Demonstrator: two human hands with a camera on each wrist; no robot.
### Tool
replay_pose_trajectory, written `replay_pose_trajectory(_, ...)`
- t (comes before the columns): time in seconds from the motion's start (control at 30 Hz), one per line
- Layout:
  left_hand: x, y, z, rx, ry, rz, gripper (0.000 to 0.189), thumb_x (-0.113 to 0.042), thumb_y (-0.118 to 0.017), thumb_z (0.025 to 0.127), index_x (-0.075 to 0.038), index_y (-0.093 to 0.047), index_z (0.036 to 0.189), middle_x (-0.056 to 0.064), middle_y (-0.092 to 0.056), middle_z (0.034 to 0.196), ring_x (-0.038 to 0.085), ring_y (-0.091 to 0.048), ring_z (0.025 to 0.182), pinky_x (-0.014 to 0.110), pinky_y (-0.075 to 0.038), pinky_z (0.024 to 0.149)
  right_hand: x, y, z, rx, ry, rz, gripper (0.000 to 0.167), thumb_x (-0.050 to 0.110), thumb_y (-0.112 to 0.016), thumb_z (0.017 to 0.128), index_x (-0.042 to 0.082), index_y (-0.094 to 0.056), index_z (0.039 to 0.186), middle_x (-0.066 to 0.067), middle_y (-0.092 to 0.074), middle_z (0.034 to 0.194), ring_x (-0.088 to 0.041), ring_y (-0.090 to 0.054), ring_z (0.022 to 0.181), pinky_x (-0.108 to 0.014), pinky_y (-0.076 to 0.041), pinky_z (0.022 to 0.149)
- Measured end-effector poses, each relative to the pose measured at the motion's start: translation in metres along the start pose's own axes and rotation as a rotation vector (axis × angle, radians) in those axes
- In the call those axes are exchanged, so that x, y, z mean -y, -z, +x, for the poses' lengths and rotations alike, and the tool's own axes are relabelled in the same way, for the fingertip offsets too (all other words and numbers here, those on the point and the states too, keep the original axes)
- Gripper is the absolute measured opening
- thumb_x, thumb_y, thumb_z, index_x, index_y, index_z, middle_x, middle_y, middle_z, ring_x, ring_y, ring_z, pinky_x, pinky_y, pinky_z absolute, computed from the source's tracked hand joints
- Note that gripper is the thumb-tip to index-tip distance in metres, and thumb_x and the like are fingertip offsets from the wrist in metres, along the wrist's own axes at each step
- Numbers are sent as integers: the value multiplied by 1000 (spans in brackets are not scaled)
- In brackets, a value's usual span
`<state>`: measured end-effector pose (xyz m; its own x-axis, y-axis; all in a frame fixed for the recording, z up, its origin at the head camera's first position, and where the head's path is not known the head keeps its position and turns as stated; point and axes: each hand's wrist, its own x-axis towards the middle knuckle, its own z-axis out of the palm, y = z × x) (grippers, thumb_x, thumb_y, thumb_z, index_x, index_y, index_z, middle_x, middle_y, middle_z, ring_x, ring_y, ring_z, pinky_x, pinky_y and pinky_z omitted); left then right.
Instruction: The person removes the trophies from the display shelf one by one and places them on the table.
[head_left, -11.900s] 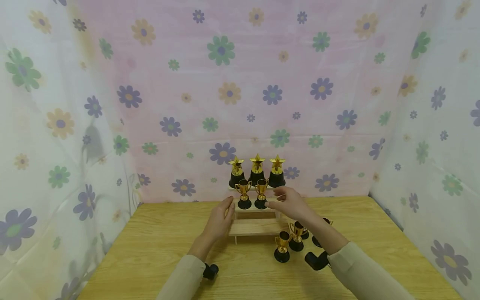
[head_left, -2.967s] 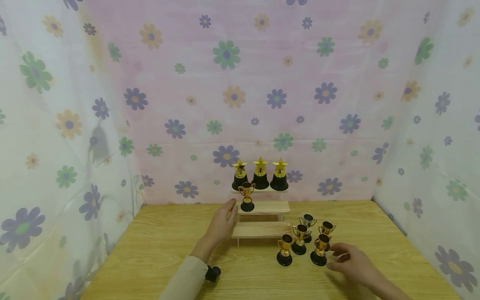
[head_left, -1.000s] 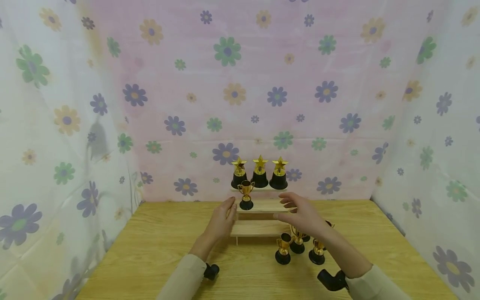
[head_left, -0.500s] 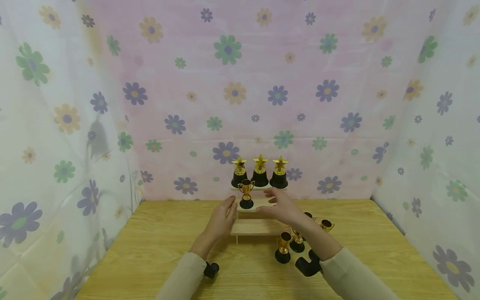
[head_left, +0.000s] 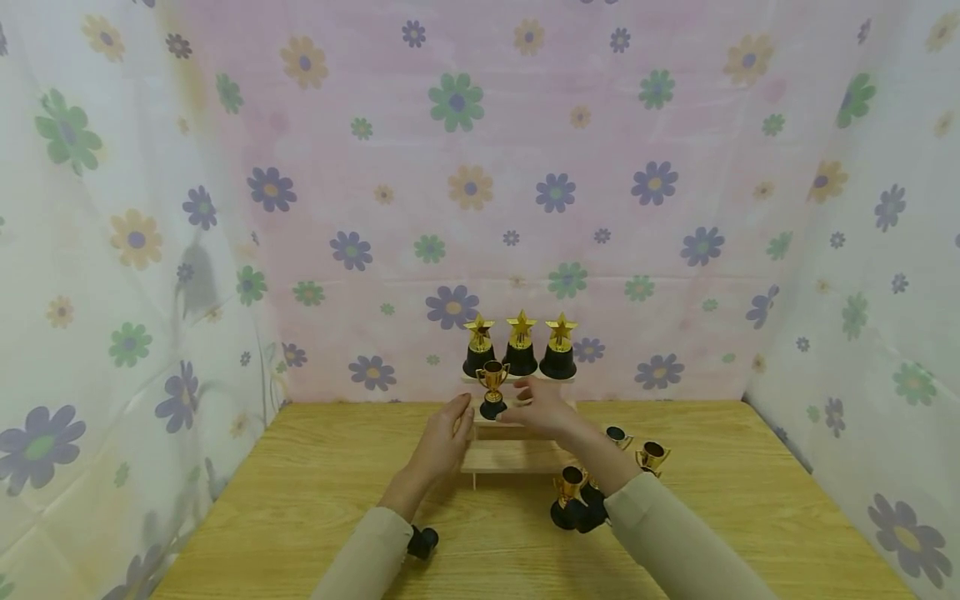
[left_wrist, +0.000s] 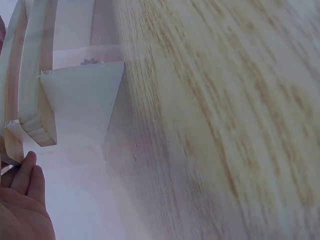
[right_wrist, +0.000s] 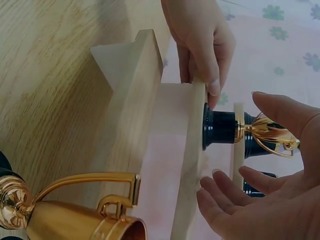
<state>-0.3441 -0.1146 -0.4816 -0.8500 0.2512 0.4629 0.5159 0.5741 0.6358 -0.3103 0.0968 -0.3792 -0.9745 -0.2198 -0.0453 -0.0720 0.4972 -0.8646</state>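
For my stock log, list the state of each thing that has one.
wooden stand: standing on the table
star trophies: upright on top
stand cup: upright, middle tier
front table cup: upright
right table cup: mouth up
silver cup: mouth up, base hidden
left hand: holding the middle tier's end
right hand: open beside the stand cup

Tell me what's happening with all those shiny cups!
A person's left hand holds the end of a wooden stand with steps. Their right hand is open beside a small gold cup standing on it. Three star trophies stand higher up on the stand, and more cups wait on the table, to the right.
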Motion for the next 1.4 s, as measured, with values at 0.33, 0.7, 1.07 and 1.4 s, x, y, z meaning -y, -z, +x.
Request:
replay_pose_trajectory(0.33,0,0,0,5,6,-6,45,-18,-48,110,8,-49,147,28,-49,150,42,-49,138,55,-40,115,-2,-8,11,-7,-6,-25,69,23,-80,89,1,-49,146,-25,-56,139,-39,-59,120,-52,-54,97)
replay_pose_trajectory(0.7,0,1,0,10,-12,5,46,-21,-46,111,8,-49,147,28,-49,149,41,-49,138,54,-40,115,-5,-20,22,-52,38,27,54,15,-81,88,-4,-59,134,-23,-61,132,-38,-59,120,-49,-56,96)
replay_pose_trajectory(1.07,2,0,0,10,4,-4,46,-20,-48,111,6,-49,148,27,-49,150,40,-49,138,54,-41,115,-6,-26,27,-126,66,83,40,7,-80,86,-6,-67,121,-18,-71,110,-30,-66,102,-39,-59,82)
replay_pose_trajectory(1.4,2,0,0,13,-3,-5,47,-22,-47,111,6,-49,148,27,-49,150,40,-49,138,54,-42,114,-8,-31,31,-165,46,58,40,9,-82,86,-5,-68,122,-17,-72,109,-30,-68,102,-38,-59,81)
